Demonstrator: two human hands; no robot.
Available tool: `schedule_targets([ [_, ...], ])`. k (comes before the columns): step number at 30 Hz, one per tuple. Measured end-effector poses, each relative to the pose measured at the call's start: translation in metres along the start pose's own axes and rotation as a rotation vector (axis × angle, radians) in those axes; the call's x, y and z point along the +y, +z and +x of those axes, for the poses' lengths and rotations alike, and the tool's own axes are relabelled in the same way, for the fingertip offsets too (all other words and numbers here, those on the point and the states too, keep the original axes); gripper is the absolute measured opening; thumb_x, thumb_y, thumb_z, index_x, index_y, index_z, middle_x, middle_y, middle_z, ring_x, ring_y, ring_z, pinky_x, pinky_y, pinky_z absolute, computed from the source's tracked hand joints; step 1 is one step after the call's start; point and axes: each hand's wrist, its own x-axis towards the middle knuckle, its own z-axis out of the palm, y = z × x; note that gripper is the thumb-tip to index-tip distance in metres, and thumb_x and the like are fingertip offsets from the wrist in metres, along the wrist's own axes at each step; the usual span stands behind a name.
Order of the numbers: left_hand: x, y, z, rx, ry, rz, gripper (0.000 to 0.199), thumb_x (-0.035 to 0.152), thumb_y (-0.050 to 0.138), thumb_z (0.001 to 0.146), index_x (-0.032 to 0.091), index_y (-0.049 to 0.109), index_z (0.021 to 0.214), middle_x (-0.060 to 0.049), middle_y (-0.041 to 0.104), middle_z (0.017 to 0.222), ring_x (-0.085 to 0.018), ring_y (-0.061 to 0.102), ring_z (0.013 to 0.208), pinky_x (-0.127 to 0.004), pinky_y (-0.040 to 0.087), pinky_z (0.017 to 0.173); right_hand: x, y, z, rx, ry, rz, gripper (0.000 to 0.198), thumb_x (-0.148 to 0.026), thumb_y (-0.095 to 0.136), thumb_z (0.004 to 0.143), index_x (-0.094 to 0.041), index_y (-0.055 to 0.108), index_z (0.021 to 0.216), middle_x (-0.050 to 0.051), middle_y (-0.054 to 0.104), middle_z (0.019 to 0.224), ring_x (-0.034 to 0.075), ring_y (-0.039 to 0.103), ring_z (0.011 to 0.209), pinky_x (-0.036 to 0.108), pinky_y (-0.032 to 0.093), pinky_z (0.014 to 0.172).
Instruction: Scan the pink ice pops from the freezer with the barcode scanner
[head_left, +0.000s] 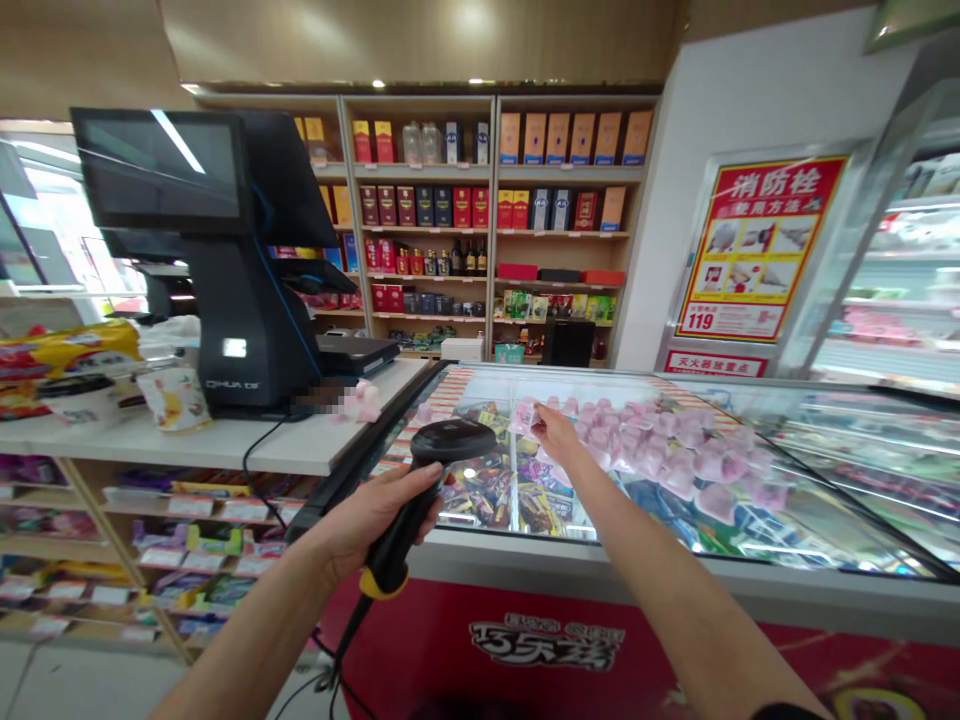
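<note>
My left hand [386, 515] is wrapped round the handle of a black barcode scanner [454, 438], whose head points right over the near left part of a chest freezer's glass top [480, 385]. A cable runs down from the scanner's yellow-ringed base. Farther out, my right hand [555, 435] pinches a small pink pack [525, 415] with a label on it, just right of the scanner's head. Many similar pink packs [675, 445] are spread on the glass to the right of this hand. Colourful wrapped goods show through the glass below.
On the white counter [300, 445] at left stand a black checkout terminal [240, 260], a paper cup [79, 400] and a patterned cup [174, 398]. Another pink pack [361, 400] lies by the counter's right end. Shelves of boxed goods [427, 205] line the back wall.
</note>
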Motion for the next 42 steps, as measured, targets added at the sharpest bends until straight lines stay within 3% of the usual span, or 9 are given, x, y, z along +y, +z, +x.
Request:
schedule_targets([
  [9, -0.002, -0.003, 0.002, 0.004, 0.017, 0.014, 0.025, 0.040, 0.054, 0.067, 0.016, 0.045, 0.070, 0.002, 0.052, 0.052, -0.007, 0.045, 0.042, -0.018, 0.034, 0.041, 0.015, 0.005, 0.005, -0.026, -0.015, -0.028, 0.008, -0.018, 0.051, 0.060, -0.018, 0.053, 0.068, -0.003, 0.057, 0.059, 0.010, 0.054, 0.059, 0.027, 0.043, 0.062],
  [19, -0.001, -0.029, 0.000, 0.176, 0.014, -0.041, 0.024, 0.038, 0.057, 0.066, 0.014, 0.053, 0.069, 0.000, 0.054, 0.052, -0.006, 0.046, 0.044, -0.016, 0.037, 0.041, 0.062, 0.044, -0.016, -0.165, -0.464, -1.108, 0.029, -0.011, 0.044, 0.064, -0.014, 0.056, 0.091, 0.007, 0.059, 0.094, 0.017, 0.052, 0.088, 0.030, 0.036, 0.082],
  [23, -0.005, -0.039, 0.000, 0.250, -0.015, -0.060, 0.025, 0.038, 0.060, 0.063, 0.015, 0.053, 0.069, 0.000, 0.056, 0.054, -0.007, 0.048, 0.046, -0.017, 0.039, 0.042, 0.082, 0.066, -0.013, -0.191, -0.503, -1.268, 0.027, -0.010, 0.043, 0.066, -0.015, 0.056, 0.090, 0.008, 0.059, 0.093, 0.018, 0.050, 0.091, 0.030, 0.033, 0.084],
  [29, -0.010, -0.043, 0.007, 0.236, -0.013, -0.046, 0.027, 0.040, 0.058, 0.064, 0.014, 0.053, 0.068, 0.000, 0.055, 0.053, -0.007, 0.047, 0.045, -0.017, 0.038, 0.042, 0.101, 0.095, 0.000, -0.231, -0.537, -1.294, 0.026, -0.018, 0.046, 0.069, -0.014, 0.054, 0.094, 0.008, 0.057, 0.096, 0.017, 0.048, 0.093, 0.028, 0.033, 0.084],
  [31, -0.011, -0.044, 0.009, 0.238, -0.017, -0.054, 0.026, 0.040, 0.058, 0.064, 0.014, 0.053, 0.068, 0.000, 0.055, 0.054, -0.007, 0.048, 0.046, -0.017, 0.038, 0.043, 0.094, 0.092, 0.005, -0.239, -0.584, -1.298, 0.031, -0.022, 0.046, 0.070, -0.014, 0.051, 0.099, 0.008, 0.054, 0.102, 0.017, 0.045, 0.097, 0.028, 0.031, 0.086],
  [34, -0.010, -0.045, 0.013, 0.224, -0.014, -0.074, 0.026, 0.039, 0.058, 0.064, 0.014, 0.053, 0.070, 0.000, 0.055, 0.054, -0.007, 0.048, 0.046, -0.017, 0.038, 0.043, 0.069, 0.071, 0.015, -0.095, -0.643, -1.388, 0.033, -0.021, 0.046, 0.071, -0.015, 0.049, 0.103, 0.010, 0.050, 0.107, 0.019, 0.041, 0.101, 0.031, 0.029, 0.087],
  [37, -0.009, -0.043, 0.019, 0.203, 0.000, -0.091, 0.027, 0.040, 0.058, 0.065, 0.014, 0.055, 0.072, 0.000, 0.054, 0.054, -0.007, 0.047, 0.045, -0.017, 0.037, 0.042, 0.042, 0.041, 0.025, 0.033, -0.529, -1.564, 0.024, -0.018, 0.047, 0.071, -0.018, 0.054, 0.094, 0.012, 0.053, 0.099, 0.023, 0.043, 0.099, 0.036, 0.029, 0.082],
  [40, -0.007, -0.036, 0.029, 0.168, 0.029, -0.095, 0.030, 0.041, 0.057, 0.065, 0.014, 0.055, 0.077, 0.000, 0.054, 0.054, -0.007, 0.047, 0.044, -0.018, 0.037, 0.042, 0.029, 0.019, 0.029, -0.021, -0.430, -1.659, 0.013, -0.013, 0.047, 0.072, -0.016, 0.058, 0.077, 0.012, 0.056, 0.081, 0.024, 0.049, 0.092, 0.038, 0.027, 0.078],
  [42, -0.007, -0.030, 0.035, 0.146, 0.049, -0.089, 0.031, 0.042, 0.056, 0.065, 0.014, 0.054, 0.078, 0.000, 0.053, 0.053, -0.007, 0.047, 0.044, -0.018, 0.036, 0.041, 0.026, 0.012, 0.027, -0.080, -0.458, -1.676, 0.012, -0.013, 0.047, 0.071, -0.017, 0.058, 0.074, 0.011, 0.057, 0.078, 0.023, 0.049, 0.091, 0.040, 0.025, 0.080],
])
